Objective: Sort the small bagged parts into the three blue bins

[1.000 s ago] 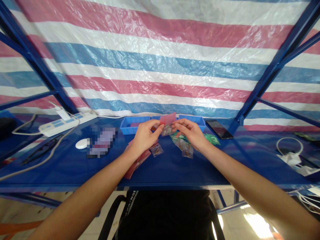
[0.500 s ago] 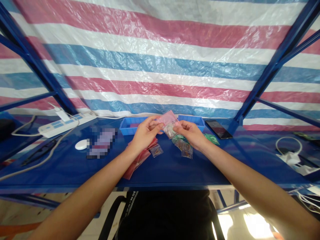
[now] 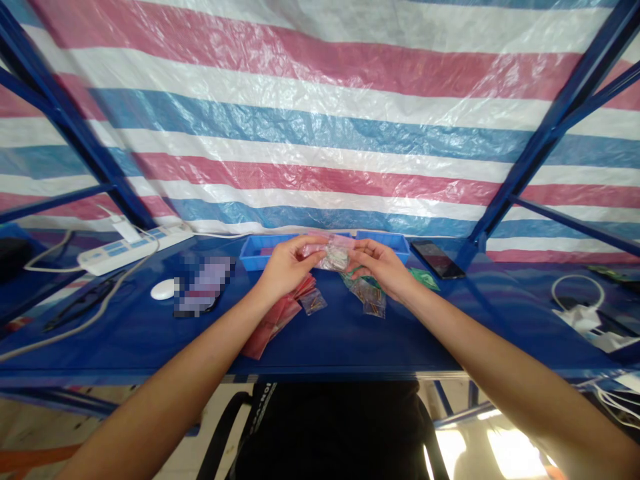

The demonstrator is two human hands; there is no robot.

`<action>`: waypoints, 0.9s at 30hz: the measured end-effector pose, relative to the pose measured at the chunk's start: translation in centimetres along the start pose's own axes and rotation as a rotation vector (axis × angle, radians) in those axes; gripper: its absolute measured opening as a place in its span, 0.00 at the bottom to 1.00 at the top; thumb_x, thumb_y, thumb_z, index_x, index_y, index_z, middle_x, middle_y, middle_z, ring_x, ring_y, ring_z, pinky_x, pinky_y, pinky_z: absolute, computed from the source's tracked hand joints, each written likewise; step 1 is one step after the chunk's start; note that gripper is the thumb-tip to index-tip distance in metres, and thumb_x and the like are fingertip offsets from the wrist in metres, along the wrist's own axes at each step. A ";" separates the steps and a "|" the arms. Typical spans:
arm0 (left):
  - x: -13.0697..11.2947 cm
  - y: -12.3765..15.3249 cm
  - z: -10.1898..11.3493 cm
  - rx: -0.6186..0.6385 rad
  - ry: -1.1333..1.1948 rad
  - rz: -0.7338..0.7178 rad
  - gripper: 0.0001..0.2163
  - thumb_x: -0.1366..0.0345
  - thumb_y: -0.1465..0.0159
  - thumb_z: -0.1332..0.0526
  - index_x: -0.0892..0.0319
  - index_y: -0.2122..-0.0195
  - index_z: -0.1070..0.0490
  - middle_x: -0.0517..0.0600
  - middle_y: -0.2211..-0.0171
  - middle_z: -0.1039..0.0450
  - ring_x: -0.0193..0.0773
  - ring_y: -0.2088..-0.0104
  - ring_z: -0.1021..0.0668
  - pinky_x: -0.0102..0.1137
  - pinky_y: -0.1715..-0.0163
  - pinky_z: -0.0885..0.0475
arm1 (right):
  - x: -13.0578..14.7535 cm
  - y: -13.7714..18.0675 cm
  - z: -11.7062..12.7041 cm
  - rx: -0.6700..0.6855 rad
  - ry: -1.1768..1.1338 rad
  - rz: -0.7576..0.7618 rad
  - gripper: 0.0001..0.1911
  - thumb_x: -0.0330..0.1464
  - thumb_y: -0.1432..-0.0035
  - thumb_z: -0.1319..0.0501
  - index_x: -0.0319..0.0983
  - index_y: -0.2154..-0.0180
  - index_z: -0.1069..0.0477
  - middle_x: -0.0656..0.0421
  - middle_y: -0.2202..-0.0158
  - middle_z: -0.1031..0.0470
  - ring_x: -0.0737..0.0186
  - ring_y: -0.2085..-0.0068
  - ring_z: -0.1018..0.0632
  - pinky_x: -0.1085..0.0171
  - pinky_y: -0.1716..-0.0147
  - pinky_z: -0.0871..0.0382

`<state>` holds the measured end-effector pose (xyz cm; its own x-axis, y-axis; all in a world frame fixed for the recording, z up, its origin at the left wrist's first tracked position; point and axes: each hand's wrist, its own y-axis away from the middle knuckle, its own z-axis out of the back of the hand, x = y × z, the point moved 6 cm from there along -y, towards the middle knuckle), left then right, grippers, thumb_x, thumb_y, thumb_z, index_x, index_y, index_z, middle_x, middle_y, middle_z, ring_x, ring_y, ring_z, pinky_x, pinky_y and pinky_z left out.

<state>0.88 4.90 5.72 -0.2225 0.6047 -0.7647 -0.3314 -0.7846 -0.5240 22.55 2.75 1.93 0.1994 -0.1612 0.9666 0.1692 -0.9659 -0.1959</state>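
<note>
Between my two hands is a small pink plastic bag (image 3: pixel 336 253) with something pale inside that I cannot make out. My left hand (image 3: pixel 290 263) pinches its left side, and my right hand (image 3: pixel 377 263) grips its right side with thumb and fingertips. Below my left hand lie several flat pink bags (image 3: pixel 274 325), fanned on the table. Beside them rests a small clear bag (image 3: pixel 313 302) with thin brass-coloured pieces. Under my right hand are more clear bags (image 3: pixel 370 300) of similar pieces, along with some green packets (image 3: pixel 424 279).
Behind my hands stand two blue trays (image 3: pixel 253 252), partly hidden. A black phone (image 3: pixel 438 259) lies to the right. At left are a power strip (image 3: pixel 135 249), a white round object (image 3: pixel 164 289), a blurred-out item (image 3: pixel 205 287) and cables. A striped sheet (image 3: pixel 320 133) hangs behind the table.
The pink bag has turned from a raised, tilted pose to a flatter one between my hands. Both hands keep nearly the same place.
</note>
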 end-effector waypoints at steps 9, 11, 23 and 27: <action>0.7 -1.2 9.4 -0.374 -0.556 -0.025 0.18 0.64 0.36 0.35 0.57 0.45 0.19 0.53 0.46 0.17 0.49 0.49 0.17 0.41 0.42 0.27 | 0.0 -0.2 0.4 -0.019 0.048 0.027 0.21 0.46 0.46 0.23 0.41 0.56 0.21 0.60 0.67 0.20 0.62 0.68 0.19 0.64 0.71 0.24; 1.0 -1.3 10.2 -0.368 -0.625 -0.017 0.19 0.65 0.37 0.35 0.57 0.45 0.20 0.53 0.46 0.17 0.49 0.50 0.18 0.40 0.43 0.26 | 0.0 -0.2 0.4 -0.014 0.056 0.032 0.21 0.46 0.45 0.24 0.41 0.56 0.21 0.60 0.67 0.20 0.62 0.68 0.19 0.64 0.71 0.24; 0.5 -1.5 7.3 -0.238 -0.023 -0.076 0.43 0.66 0.42 0.27 0.51 0.25 0.40 0.56 0.43 0.23 0.37 0.61 0.17 0.32 0.58 0.20 | 0.0 -0.3 0.2 -0.001 0.151 0.120 0.22 0.49 0.44 0.25 0.42 0.56 0.22 0.61 0.69 0.22 0.60 0.67 0.19 0.63 0.72 0.25; 0.5 -1.4 4.3 -0.133 0.247 -0.022 0.47 0.66 0.43 0.23 0.50 0.25 0.43 0.55 0.47 0.22 0.33 0.64 0.18 0.29 0.60 0.20 | 0.1 -0.3 0.0 0.012 0.170 0.136 0.23 0.49 0.44 0.25 0.42 0.55 0.22 0.60 0.66 0.21 0.60 0.66 0.20 0.63 0.70 0.25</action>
<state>-2.77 6.88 7.65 0.0188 0.5830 -0.8123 -0.2071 -0.7925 -0.5736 22.49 3.00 2.08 0.0553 -0.3228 0.9448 0.1632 -0.9306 -0.3275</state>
